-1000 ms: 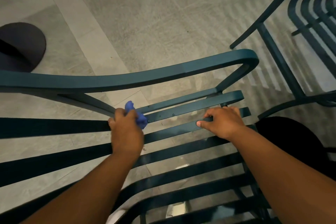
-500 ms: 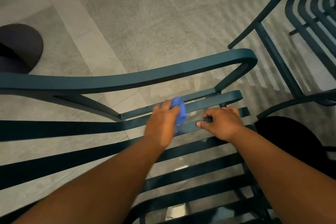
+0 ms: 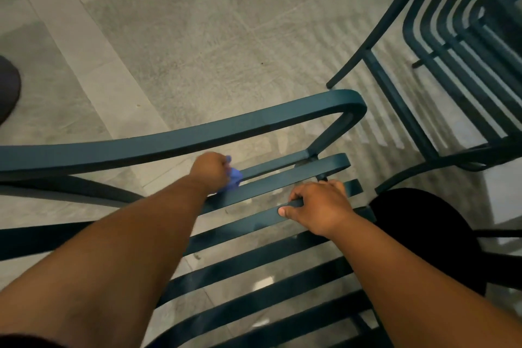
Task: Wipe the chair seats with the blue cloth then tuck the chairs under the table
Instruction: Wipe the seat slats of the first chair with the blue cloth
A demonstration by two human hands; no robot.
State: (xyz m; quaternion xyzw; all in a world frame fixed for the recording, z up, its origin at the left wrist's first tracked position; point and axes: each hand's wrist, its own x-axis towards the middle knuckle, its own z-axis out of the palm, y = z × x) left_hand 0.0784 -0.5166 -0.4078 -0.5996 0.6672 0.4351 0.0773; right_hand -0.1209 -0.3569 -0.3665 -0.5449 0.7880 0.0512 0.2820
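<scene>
One blue cloth [image 3: 234, 178], bunched small, sits in the left hand [image 3: 209, 172], whose fingers curl round it; only a crumpled corner shows past the knuckles. The cloth is pressed against a far slat of the chair seat [image 3: 254, 257], just below the curved armrest [image 3: 197, 135]. Right hand [image 3: 317, 207] grips a neighbouring seat slat near its right end, thumb under the front edge, fingers wrapped over the top. The two hands are apart, on different slats. Seat is dark teal metal, parallel slats with grey floor [image 3: 197, 37] visible between them. A second chair [image 3: 452, 65] of the same colour and slatted build stands to the upper right, well apart from the hands. A dark round shape [image 3: 423, 234] lies under the seat's right side; what it is cannot be told. Another dark rounded object [image 3: 8, 87] is cut off at the left edge.
</scene>
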